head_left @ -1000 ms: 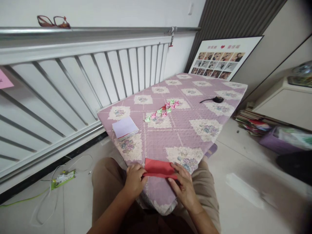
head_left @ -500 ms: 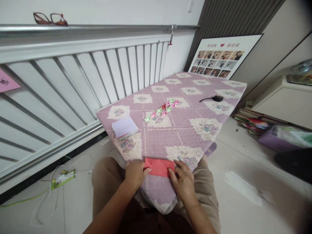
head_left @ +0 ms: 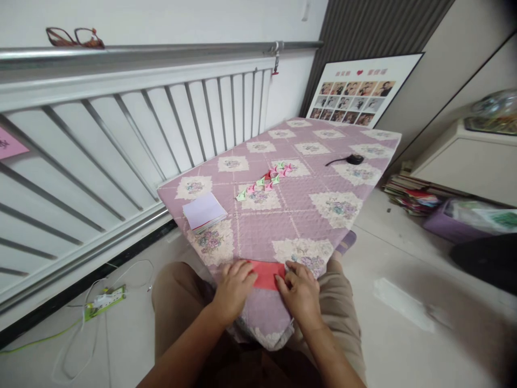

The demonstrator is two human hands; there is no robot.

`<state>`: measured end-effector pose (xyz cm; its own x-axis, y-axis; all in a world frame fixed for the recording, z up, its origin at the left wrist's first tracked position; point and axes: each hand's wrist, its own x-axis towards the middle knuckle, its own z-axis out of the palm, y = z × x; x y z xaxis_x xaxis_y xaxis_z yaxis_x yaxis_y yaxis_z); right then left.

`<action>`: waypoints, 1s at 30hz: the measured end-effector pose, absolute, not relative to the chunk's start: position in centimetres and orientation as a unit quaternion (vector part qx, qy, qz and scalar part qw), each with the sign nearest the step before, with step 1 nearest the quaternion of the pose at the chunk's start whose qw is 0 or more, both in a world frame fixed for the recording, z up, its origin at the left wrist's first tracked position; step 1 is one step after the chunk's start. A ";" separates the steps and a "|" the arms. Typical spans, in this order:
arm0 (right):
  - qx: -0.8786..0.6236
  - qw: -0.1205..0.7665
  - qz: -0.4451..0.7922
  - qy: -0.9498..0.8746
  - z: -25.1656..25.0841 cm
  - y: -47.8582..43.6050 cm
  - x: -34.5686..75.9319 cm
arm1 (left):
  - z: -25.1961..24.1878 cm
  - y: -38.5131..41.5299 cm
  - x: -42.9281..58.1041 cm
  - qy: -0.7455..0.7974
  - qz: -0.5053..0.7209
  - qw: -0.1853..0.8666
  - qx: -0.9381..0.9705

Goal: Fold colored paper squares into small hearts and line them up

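Note:
A folded sheet of red paper (head_left: 267, 276) lies at the near corner of the cloth-covered table. My left hand (head_left: 236, 285) rests flat over its left end, fingers stretched out and covering that edge. At the other end, my right hand (head_left: 301, 290) has thumb and fingers pinched on the paper's right edge. Farther up the table sit several small folded paper pieces (head_left: 260, 182) in green, pink and red. To the left is a stack of square paper (head_left: 204, 211) with a lilac sheet on top.
The table (head_left: 266, 226) wears a purple floral cloth and narrows toward me. A black round object with a strap (head_left: 354, 159) lies at its far right. A white radiator (head_left: 181, 118) runs along the left side. On the floor at left is a power strip (head_left: 105, 302) with cables.
My left hand has shifted from gripping the paper's left edge to lying flat over that end. My right hand still holds the right edge. The view has shifted slightly.

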<state>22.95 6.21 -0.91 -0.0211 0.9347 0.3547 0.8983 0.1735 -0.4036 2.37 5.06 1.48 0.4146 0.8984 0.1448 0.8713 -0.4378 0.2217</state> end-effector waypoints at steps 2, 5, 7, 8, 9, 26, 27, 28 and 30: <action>-0.645 0.274 0.030 -0.712 -0.8 6.1 22.8 | 0.8 4.9 2.7 0.445 0.102 0.079 0.886; -0.643 0.279 0.028 -0.713 -0.9 6.1 22.8 | 0.0 4.6 2.4 0.413 0.050 0.110 0.903; -0.638 0.292 0.030 -0.712 -1.2 6.2 23.0 | -0.2 4.4 1.7 0.431 0.022 0.118 0.894; -0.637 0.301 0.031 -0.709 -1.3 6.3 23.1 | -0.2 4.3 1.3 0.440 0.011 0.122 0.890; -0.636 0.311 0.032 -0.705 -1.5 6.5 23.2 | -0.1 4.2 1.0 0.446 0.003 0.125 0.886; -0.468 0.122 0.074 -0.872 -1.2 2.1 21.0 | 0.3 4.0 -0.2 0.448 0.019 0.139 0.883; -0.470 0.123 0.059 -0.872 -1.5 2.0 22.1 | 0.4 4.1 -0.3 0.453 0.020 0.138 0.880; -0.483 0.125 0.046 -0.865 -1.8 2.0 23.2 | 0.5 4.2 -0.5 0.461 0.022 0.136 0.876; -0.515 0.128 0.027 -0.847 -2.1 2.0 25.2 | 0.9 4.5 -0.9 0.483 0.031 0.130 0.866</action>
<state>25.19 1.98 -2.06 -0.4374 0.8793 0.1885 0.8654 0.4685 -0.1777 -0.89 4.54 0.86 0.5322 0.8435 -0.0728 0.8274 -0.5001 0.2555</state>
